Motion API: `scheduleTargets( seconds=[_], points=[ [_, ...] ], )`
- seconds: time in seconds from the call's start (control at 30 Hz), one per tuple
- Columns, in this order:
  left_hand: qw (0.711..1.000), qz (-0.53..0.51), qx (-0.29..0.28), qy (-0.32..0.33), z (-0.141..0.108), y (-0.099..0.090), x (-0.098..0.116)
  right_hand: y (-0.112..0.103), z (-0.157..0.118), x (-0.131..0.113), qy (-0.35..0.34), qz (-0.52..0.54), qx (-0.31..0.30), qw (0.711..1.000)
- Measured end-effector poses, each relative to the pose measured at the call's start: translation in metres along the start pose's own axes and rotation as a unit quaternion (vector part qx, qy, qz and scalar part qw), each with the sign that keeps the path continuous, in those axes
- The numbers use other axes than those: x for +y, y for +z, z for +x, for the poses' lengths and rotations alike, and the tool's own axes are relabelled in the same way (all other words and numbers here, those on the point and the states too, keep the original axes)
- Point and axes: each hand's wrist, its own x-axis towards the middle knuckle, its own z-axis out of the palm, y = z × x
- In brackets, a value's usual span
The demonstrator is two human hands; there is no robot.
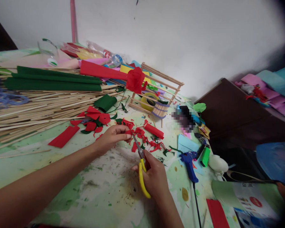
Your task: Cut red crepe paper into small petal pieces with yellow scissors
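Observation:
My right hand [155,174] is closed round the yellow handles of a pair of scissors [142,172], whose blades point up and away to the left. The blade tips meet a small piece of red paper [130,132] pinched between the thumb and fingers of my left hand [115,136]. Red and green scraps [140,133] lie scattered just beyond both hands. Among them rests a rolled red paper strip [154,131]. Cut red petal shapes [93,113] sit to the left, near a flat red piece [64,136].
Many thin wooden sticks [38,107] with dark green rolls [54,79] cover the left side. A red paper flower [135,79] lies near a small stick frame [156,85]. At the right are a blue glue gun [190,164], a green lighter [205,157] and a green bottle [247,194].

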Motion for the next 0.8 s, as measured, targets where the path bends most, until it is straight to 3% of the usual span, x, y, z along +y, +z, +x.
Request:
scheduleTargets(
  seconds=[0.8],
  points=[
    [0.997, 0.016, 0.069, -0.017, 0.001, -0.002, -0.011, -0.003, -0.003, -0.005, -0.004, 0.005, 0.014, 1.0]
  ],
)
